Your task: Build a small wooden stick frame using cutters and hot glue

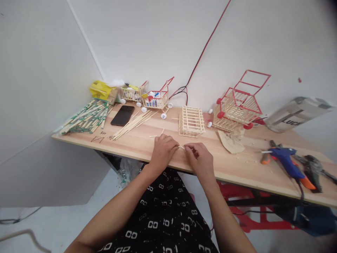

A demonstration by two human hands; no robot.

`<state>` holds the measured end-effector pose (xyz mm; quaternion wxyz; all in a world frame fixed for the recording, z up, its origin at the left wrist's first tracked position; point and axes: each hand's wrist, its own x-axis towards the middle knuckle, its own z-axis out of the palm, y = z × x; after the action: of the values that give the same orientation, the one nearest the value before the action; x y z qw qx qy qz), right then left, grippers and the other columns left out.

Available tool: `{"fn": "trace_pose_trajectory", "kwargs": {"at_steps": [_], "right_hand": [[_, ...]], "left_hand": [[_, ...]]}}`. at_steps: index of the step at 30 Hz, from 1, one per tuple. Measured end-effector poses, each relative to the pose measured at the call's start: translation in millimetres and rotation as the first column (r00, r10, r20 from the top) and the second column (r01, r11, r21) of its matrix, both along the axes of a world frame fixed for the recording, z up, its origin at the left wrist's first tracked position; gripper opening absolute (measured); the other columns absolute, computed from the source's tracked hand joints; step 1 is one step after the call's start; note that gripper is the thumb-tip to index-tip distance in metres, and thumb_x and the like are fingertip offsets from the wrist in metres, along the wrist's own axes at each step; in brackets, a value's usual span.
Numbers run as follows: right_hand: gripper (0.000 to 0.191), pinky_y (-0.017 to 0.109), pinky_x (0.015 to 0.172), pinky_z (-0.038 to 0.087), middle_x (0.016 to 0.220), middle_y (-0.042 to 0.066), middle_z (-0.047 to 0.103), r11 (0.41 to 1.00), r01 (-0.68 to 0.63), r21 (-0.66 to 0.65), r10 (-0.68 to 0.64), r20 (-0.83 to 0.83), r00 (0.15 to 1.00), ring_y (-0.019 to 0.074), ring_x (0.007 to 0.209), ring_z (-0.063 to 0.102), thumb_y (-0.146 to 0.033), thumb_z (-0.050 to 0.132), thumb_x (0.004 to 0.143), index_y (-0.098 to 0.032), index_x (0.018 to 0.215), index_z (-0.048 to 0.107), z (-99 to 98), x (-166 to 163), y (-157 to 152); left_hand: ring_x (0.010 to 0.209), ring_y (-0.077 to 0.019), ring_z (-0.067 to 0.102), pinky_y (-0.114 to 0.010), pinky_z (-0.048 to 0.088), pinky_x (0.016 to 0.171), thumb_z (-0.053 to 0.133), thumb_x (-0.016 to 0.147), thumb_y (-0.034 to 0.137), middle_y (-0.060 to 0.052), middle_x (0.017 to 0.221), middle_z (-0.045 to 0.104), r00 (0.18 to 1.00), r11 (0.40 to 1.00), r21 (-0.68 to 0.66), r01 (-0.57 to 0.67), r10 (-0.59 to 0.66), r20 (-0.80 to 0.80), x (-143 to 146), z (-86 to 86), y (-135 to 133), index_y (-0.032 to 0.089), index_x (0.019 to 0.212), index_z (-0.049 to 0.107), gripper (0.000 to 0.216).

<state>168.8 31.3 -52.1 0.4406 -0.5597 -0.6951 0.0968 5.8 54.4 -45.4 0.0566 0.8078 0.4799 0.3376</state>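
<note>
As left hand and right hand clamp the ends of a thin stick (steadying it), the slatted crate sits within reach.

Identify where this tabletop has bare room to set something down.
Bare wood lies along the front edge between the loose sticks and the left hand, and between the right hand and the glue gun. The back edge is crowded with carts; both hands pinch a short stick.
</note>
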Motion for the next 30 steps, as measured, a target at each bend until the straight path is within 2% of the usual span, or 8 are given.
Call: {"fn": "trace_pose_trajectory", "kwargs": {"at_steps": [17, 30], "right_hand": [[0.009, 0.030, 0.070, 0.043, 0.080, 0.003, 0.063, 0.999, -0.039, -0.035, 0.041, 0.069, 0.997, 0.0181, 0.077, 0.057, -0.024, 0.056, 0.084, -0.019, 0.081, 0.063, -1.1, -0.7, 1.0], [0.010, 0.030, 0.069, 0.043, 0.079, 0.003, 0.063, 0.998, -0.055, -0.042, 0.058, 0.094, 0.994, 0.0187, 0.075, 0.056, -0.024, 0.054, 0.085, -0.020, 0.080, 0.063, -2.2, 0.3, 1.7]], "left_hand": [[0.093, -0.0208, 0.049, -0.038, 0.032, 0.082, 0.058, 0.088, 0.026, -0.003, 0.088, 0.067, 0.999, 1.000, 0.011, 0.019, -0.018, -0.034, 0.9, 1.0, -1.2, 0.021, 0.085, 0.069, 0.012], [0.090, -0.0208, 0.048, -0.038, 0.030, 0.078, 0.057, 0.089, 0.025, -0.002, 0.086, 0.067, 0.997, 0.999, 0.027, 0.045, -0.043, -0.065, 1.4, 0.0, -0.7, 0.021, 0.081, 0.070, 0.016]]}}
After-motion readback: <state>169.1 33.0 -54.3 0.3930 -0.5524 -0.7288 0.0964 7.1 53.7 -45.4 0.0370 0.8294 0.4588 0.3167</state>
